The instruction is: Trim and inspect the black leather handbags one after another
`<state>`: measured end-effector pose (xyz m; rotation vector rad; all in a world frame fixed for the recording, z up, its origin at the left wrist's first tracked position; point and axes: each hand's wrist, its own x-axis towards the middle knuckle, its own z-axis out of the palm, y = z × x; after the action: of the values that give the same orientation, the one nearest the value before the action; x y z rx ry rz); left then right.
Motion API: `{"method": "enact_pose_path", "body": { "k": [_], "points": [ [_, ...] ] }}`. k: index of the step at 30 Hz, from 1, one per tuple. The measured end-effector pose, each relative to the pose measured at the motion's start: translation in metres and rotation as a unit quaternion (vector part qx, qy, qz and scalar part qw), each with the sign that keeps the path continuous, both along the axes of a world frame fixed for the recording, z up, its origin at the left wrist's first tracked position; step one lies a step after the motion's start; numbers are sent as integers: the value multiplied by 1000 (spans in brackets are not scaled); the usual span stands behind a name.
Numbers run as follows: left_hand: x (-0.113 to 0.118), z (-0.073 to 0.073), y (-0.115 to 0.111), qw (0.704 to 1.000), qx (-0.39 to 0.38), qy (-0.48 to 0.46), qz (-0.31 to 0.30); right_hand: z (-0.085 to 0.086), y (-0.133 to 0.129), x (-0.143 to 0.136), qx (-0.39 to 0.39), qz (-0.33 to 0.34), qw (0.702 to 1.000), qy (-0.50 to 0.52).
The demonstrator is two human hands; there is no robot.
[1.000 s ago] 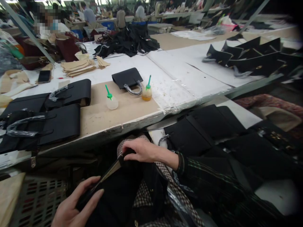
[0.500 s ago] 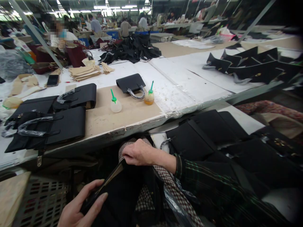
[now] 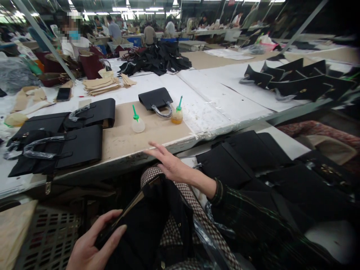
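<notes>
A black handbag [image 3: 140, 221] lies across my lap, its long edge slanting up and away. My left hand [image 3: 97, 240] grips that edge at the lower left, thumb on the near face and fingers behind it. Above the bag's far end, my right hand [image 3: 171, 163] is raised with its fingers stretched toward the table edge, holding nothing. Just past those fingers on the table stand a clear squeeze bottle [image 3: 138, 125] with a green nozzle and another bottle [image 3: 177, 118] with amber liquid. Behind them lies a small black bag piece [image 3: 156, 99] with a wrapped handle.
Several black handbags [image 3: 81, 148] rest at the table's left. More black bags [image 3: 225, 165] are stacked at my right. A plastic crate [image 3: 50, 236] stands low at the left. Black pieces [image 3: 160, 58] are heaped at the back, and a masked person [image 3: 74, 43] sits across the table.
My right hand has let go of the bag's far corner and lifted up toward the table edge, fingers now spread. My left hand keeps its grip.
</notes>
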<state>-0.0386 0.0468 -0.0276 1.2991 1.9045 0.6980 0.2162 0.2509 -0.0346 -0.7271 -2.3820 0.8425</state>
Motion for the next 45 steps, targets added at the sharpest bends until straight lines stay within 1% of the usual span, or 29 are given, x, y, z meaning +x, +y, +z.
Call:
{"method": "enact_pose_path", "body": {
  "k": [2,3,4,8,10,12,16,19,21,23,28,31,34,38,40,41,43,45],
  "points": [
    [3,3,0,1000,2,-5,8,6,-5,-2,-30,128,991,16],
    [4,4,0,1000,2,-10,11,7,-8,-4,-46,168,985,9],
    [6,6,0,1000,1,-16,13,7,-10,-7,-61,190,980,-4],
    [7,11,-1,999,-25,-42,12,-4,-13,-21,-126,208,968,-56],
    [6,14,-2,998,-33,-56,17,-10,-13,-24,-149,199,966,-63],
    [6,18,-4,996,-40,-77,36,-14,-14,-25,-163,174,969,-63],
    [7,26,-4,982,-81,-153,75,-16,-18,-24,-169,130,975,-62],
    [7,25,-2,966,-110,-209,102,-14,-21,-24,-160,110,979,-60],
    [6,21,-2,962,-113,-225,110,-12,-23,-25,-157,104,980,-59],
    [4,18,-1,965,-105,-218,101,-10,-24,-26,-156,98,981,-59],
    [0,10,1,981,-84,-166,51,-10,-28,-27,-160,63,982,-73],
    [4,6,1,987,-43,-147,56,-11,-30,-28,-152,37,985,-79],
    [11,5,1,987,-19,-144,67,-12,-32,-29,-145,16,986,-84],
    [12,9,4,984,-30,-158,72,-12,-36,-32,-145,-12,985,-93],
    [7,14,10,980,-65,-178,52,-13,-38,-34,-147,-32,984,-99],
    [5,17,15,978,-86,-188,31,-13,-39,-36,-148,-40,983,-103],
    [0,23,27,975,-126,-180,-35,-13,-42,-39,-146,-50,982,-107],
    [0,28,43,976,-139,-132,-107,-12,-44,-42,-141,-56,982,-109]
  ]
}}
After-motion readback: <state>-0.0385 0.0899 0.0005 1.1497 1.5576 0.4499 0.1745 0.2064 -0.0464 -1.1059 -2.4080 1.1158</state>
